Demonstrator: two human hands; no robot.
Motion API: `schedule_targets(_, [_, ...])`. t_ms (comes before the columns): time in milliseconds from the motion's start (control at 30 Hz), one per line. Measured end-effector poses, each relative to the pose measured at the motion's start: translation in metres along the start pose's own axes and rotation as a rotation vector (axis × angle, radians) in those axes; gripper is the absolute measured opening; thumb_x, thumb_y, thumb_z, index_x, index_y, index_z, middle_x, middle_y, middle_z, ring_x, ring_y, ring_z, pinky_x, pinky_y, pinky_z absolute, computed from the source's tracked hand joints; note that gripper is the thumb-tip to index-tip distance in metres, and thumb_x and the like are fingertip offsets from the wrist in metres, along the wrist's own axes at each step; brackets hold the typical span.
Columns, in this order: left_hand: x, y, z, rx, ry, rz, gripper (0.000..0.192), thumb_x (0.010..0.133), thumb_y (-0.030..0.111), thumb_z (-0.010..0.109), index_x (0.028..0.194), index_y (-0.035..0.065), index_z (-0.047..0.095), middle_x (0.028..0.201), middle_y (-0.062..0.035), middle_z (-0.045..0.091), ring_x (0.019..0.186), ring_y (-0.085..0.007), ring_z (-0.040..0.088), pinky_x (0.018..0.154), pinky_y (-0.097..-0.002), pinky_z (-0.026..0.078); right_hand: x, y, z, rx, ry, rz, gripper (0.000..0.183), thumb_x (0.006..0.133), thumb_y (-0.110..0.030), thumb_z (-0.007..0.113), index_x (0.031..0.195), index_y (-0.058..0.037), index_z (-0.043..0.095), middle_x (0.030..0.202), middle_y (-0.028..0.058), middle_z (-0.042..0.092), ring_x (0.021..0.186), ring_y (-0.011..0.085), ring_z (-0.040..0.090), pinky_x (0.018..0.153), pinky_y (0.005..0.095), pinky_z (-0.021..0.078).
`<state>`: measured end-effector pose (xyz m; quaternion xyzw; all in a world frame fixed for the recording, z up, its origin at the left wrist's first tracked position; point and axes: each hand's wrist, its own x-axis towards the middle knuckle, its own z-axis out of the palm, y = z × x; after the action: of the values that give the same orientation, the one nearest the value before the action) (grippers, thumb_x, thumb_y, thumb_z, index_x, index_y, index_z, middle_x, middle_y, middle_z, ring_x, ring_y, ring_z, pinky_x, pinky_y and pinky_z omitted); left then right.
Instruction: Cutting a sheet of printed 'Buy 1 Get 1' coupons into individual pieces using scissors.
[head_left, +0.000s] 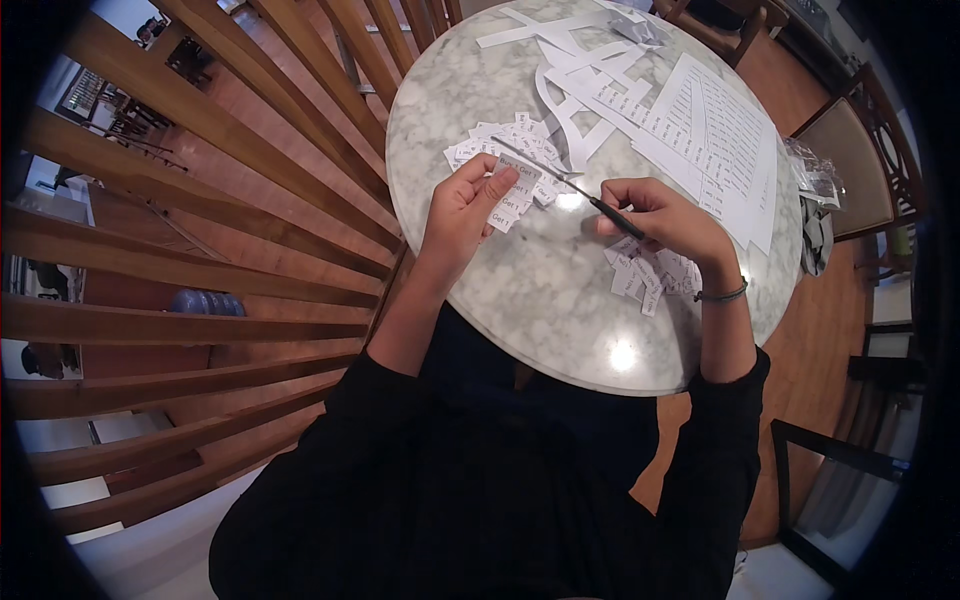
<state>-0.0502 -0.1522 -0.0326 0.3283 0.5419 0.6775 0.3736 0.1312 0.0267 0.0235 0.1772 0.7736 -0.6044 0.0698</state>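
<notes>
My left hand (465, 206) pinches a small printed paper strip (504, 204) between thumb and fingers, above the round marble table. In my right hand (664, 214) is a pair of scissors (621, 219) with a dark handle. Its blades point up and to the left, along the strip's upper edge; whether they touch the paper I cannot tell. Just beyond my left hand lies a heap of cut paper slips (474, 142), partly hidden by the hand and strip. A second pile of printed slips (639, 276) sits below my right hand, partly covered by it.
Printed sheets (739, 142) lie on the marble table (555, 330) at the right. White paper offcuts (574, 142) are strewn towards its far side. A slatted wooden partition (300, 266) stands close on the left. At right, a plastic bag (817, 176) is beside a chair (870, 180).
</notes>
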Motion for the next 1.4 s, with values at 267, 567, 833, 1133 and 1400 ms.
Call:
schedule_targets(267, [0.002, 0.004, 0.005, -0.156, 0.097, 0.035, 0.015, 0.102, 0.021, 0.052, 0.104, 0.0057, 0.052, 0.074, 0.0026, 0.053, 0.048, -0.0005, 0.032, 0.045, -0.0187, 0.024, -0.006, 0.002, -0.012, -0.118, 0.131, 0.011, 0.047, 0.084, -0.045, 0.074, 0.066, -0.0136, 0.044, 0.058, -0.0093, 0.04, 0.049, 0.0023, 0.033, 0.044, 0.0214, 0.0226])
schedule_targets(567, [0.004, -0.008, -0.006, -0.177, 0.129, 0.08, 0.013, 0.099, 0.016, 0.058, 0.094, 0.0039, 0.057, 0.072, 0.0028, 0.056, 0.052, 0.0003, 0.037, 0.045, -0.0172, 0.029, -0.005, 0.003, -0.013, -0.161, 0.082, -0.016, 0.048, 0.08, -0.041, 0.078, 0.064, -0.0116, 0.044, 0.056, -0.0084, 0.04, 0.051, 0.003, 0.034, 0.045, 0.0224, 0.0234])
schedule_targets(833, [0.002, -0.001, -0.001, -0.092, 0.111, 0.05, 0.014, 0.098, 0.016, 0.061, 0.091, 0.0036, 0.058, 0.072, 0.0026, 0.057, 0.052, 0.0002, 0.038, 0.045, -0.0172, 0.031, -0.001, 0.005, -0.007, -0.157, 0.043, -0.034, 0.046, 0.081, -0.038, 0.077, 0.064, -0.0108, 0.043, 0.056, -0.0074, 0.042, 0.052, 0.0039, 0.038, 0.044, 0.0226, 0.0258])
schedule_targets(1133, [0.001, -0.003, -0.002, -0.077, 0.07, 0.059, 0.013, 0.097, 0.016, 0.062, 0.091, 0.0042, 0.058, 0.071, 0.0033, 0.057, 0.051, 0.0013, 0.038, 0.043, -0.017, 0.029, 0.0, 0.006, -0.005, -0.139, 0.038, -0.03, 0.046, 0.081, -0.04, 0.076, 0.065, -0.0113, 0.044, 0.057, -0.0072, 0.043, 0.051, 0.0037, 0.038, 0.044, 0.0224, 0.0269])
schedule_targets(1400, [0.001, -0.002, -0.001, -0.108, 0.072, 0.044, 0.013, 0.097, 0.014, 0.062, 0.09, 0.0032, 0.057, 0.07, 0.0027, 0.057, 0.05, 0.0006, 0.037, 0.043, -0.0177, 0.03, -0.002, 0.001, -0.005, -0.146, 0.029, -0.017, 0.043, 0.082, -0.037, 0.075, 0.065, -0.0114, 0.044, 0.057, -0.0073, 0.044, 0.05, 0.0035, 0.039, 0.044, 0.0223, 0.0276])
